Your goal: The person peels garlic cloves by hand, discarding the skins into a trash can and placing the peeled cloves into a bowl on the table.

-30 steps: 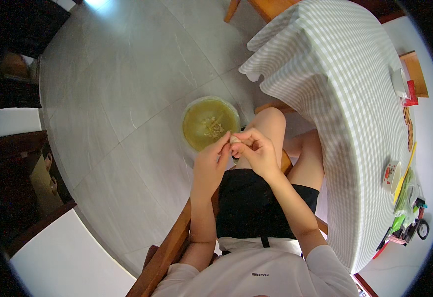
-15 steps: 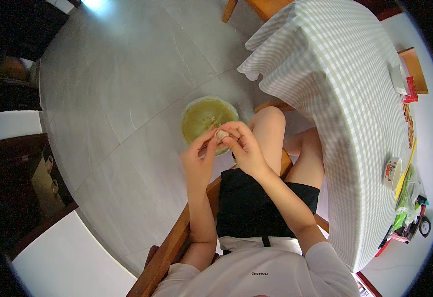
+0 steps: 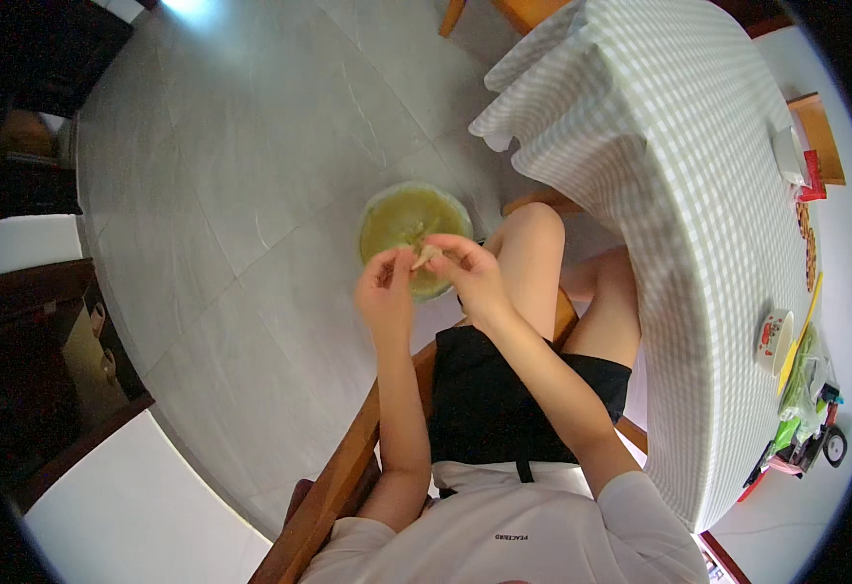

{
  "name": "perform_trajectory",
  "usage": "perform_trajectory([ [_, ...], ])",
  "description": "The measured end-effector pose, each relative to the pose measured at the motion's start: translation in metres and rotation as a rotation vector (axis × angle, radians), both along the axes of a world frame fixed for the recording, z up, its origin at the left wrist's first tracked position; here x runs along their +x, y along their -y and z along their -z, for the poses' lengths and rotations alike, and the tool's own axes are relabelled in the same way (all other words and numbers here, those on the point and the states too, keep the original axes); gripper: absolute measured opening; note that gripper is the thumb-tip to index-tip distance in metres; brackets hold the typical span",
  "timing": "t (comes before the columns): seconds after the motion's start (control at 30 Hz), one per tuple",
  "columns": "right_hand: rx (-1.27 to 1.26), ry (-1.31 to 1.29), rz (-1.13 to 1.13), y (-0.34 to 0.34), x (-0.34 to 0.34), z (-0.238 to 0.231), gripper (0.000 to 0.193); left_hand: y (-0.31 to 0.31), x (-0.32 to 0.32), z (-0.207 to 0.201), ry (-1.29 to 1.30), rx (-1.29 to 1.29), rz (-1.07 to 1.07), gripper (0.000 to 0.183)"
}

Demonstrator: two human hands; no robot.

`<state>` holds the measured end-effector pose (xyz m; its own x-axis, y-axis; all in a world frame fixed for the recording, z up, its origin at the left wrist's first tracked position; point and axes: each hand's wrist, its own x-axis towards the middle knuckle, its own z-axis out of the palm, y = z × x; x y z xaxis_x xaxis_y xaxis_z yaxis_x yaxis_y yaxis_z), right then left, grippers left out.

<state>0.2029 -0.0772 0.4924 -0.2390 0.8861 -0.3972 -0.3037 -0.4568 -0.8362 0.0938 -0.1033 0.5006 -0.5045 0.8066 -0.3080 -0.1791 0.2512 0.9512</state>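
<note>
Between my two hands is a small pale, papery lump that looks like garlic (image 3: 427, 256). My right hand (image 3: 473, 277) grips it with bent fingers and thumb. From the other side my left hand (image 3: 385, 284) is closed in a pinch, its thumb and fingertips at the lump's left end, on what seems to be a strip of skin. Just below both hands stands a round bin (image 3: 387, 219) with a yellow-green lining. A few pale scraps lie in it, partly hidden behind my fingers.
On my right stands a table with a grey-and-white checked cloth (image 3: 679, 243). Along its far side are a patterned bowl (image 3: 775, 341), a white bowl (image 3: 789, 156), a red packet (image 3: 813, 177) and plastic bags (image 3: 808, 375). I sit on a wooden chair (image 3: 333, 487) over grey floor tiles (image 3: 241, 185).
My left hand has shifted slightly left and its fingers have curled tighter. The pale lump has turned and now looks longer, with a strip stretching toward my left fingertips.
</note>
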Motion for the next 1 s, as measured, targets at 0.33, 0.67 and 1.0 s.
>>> perform_trajectory([
  [0.33, -0.337, -0.005, 0.153, -0.012, -0.002, 0.081, 0.026, 0.002, -0.009, 0.165, -0.424, -0.117, 0.183, 0.029],
  [0.67, -0.141, 0.166, -0.029, -0.018, 0.002, 0.061, 0.016, 0.002, -0.005, 0.072, -0.191, 0.067, 0.294, 0.014],
  [1.0, 0.398, 0.626, -0.226, -0.026, 0.003, 0.027, 0.014, 0.003, -0.004, 0.034, -0.515, -0.025, 0.351, 0.015],
])
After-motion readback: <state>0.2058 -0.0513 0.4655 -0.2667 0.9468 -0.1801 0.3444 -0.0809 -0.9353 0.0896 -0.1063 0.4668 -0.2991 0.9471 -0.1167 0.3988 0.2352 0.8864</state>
